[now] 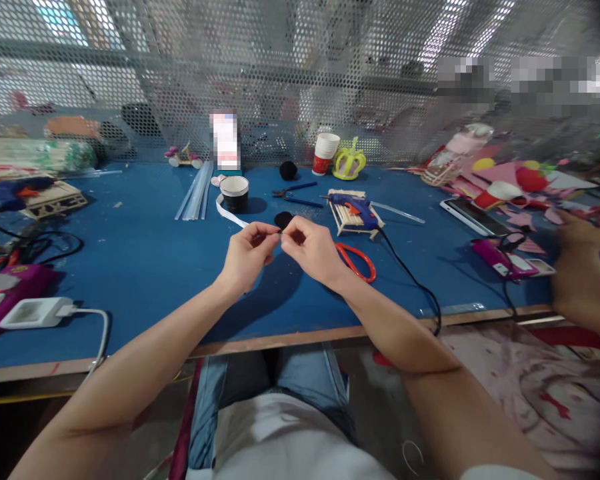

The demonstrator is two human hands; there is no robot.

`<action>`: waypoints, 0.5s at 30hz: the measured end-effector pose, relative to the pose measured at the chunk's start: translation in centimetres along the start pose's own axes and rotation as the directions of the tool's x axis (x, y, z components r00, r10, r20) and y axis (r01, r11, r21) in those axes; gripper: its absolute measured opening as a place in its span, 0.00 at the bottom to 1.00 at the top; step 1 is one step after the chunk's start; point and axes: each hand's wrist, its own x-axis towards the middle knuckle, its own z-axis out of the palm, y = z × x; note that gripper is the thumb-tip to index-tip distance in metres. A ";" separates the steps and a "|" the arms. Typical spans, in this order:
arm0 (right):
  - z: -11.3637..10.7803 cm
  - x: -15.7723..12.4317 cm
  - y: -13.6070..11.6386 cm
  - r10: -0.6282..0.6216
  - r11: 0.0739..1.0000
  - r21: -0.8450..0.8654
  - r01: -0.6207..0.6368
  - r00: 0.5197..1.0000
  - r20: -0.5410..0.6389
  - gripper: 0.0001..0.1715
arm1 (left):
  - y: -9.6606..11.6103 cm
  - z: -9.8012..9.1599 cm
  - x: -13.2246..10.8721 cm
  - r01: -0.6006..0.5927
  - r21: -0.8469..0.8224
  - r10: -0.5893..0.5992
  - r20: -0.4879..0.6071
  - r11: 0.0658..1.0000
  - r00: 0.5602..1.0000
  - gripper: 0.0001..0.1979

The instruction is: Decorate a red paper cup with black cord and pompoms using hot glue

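Observation:
My left hand and my right hand meet above the middle of the blue table, thumbs and forefingers pinched together. Something small and dark shows between their fingertips, too small to make out. Just behind the fingers lies a black round piece, partly hidden. A paper cup, black below and white at the rim, stands beyond my left hand. From it a white strip runs down toward that hand. Close to my right wrist is a bent red loop.
A blue glue gun rests on a small stick rack, its cord trailing to the front edge. Behind are pliers, a black ball, stacked cups and clear glue sticks. Purple power strips flank me; another person's arm reaches in at right.

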 end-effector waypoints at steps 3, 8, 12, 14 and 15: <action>-0.5 0.1 -0.1 0.022 0.999 0.040 -0.024 0.998 0.055 0.09 | 0.1 -0.3 0.2 0.001 -0.026 -0.002 -0.011 1.000 1.000 0.05; -5.6 2.3 1.8 0.082 0.974 -0.196 -0.112 0.985 -0.152 0.18 | 0.6 -0.9 0.5 0.000 -0.077 -0.001 -0.013 0.997 1.000 0.05; -10.2 4.6 6.8 0.269 0.631 -0.681 -0.373 0.928 -0.259 0.14 | 0.9 -0.8 0.5 0.020 -0.110 -0.021 -0.007 0.994 1.000 0.05; -11.1 5.0 9.4 0.338 0.600 -0.709 -0.370 0.921 -0.195 0.09 | 0.9 -0.7 0.4 0.027 -0.117 -0.028 -0.007 0.993 1.000 0.05; -11.2 5.1 10.5 0.354 0.596 -0.719 -0.359 0.920 -0.166 0.08 | 0.9 -0.7 0.4 0.029 -0.117 -0.030 -0.006 0.993 1.000 0.05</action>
